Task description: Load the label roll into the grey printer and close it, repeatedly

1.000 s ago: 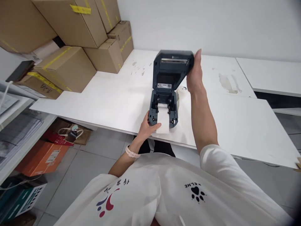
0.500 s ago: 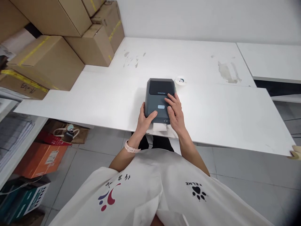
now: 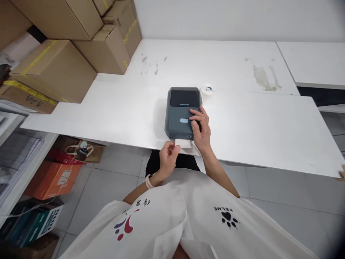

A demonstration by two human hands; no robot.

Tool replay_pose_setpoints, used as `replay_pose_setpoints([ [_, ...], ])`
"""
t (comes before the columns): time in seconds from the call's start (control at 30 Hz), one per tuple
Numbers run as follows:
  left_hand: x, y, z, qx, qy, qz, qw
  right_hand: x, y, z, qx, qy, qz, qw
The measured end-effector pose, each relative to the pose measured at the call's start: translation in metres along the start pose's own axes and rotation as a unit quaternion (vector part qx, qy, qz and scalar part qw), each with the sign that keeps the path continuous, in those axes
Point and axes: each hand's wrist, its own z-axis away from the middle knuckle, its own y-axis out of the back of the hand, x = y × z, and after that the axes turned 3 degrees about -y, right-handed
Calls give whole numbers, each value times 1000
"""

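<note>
Printer (image 3: 181,112) lid closed | my right hand (image 3: 201,127) flat, bracing it | left hand (image 3: 168,158) pinching paper (image 3: 183,143); pull straight, evenly.

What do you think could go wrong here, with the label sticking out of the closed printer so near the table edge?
The printer sits close to the table edge, so a hard pull by the left hand on the paper strip might drag it toward the drop. The right hand only rests on the lid, which may not brace it. A slanted tug could tear the strip crookedly.
</note>
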Motion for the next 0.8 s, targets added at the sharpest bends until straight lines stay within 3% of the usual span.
replay_pose_setpoints([
  [0.07,6,-4,-1,-111,65,51,990,0,0,0,-2,-4,-1,1000],
  [0.13,14,-6,-7,-164,109,97,976,1,1,-1,-6,3,3,1000],
  [0.33,15,1,-14,-180,108,107,972,5,7,-3,-28,89,114,989],
  [0.47,8,1,-13,-184,117,94,971,5,13,-6,-51,136,251,957],
  [0.57,7,2,-13,-194,113,86,971,4,16,-8,-79,153,290,941],
  [0.67,8,7,-12,-136,60,55,987,4,15,0,-83,118,242,959],
  [0.8,11,20,-15,82,-64,6,995,6,6,27,-3,14,93,996],
])
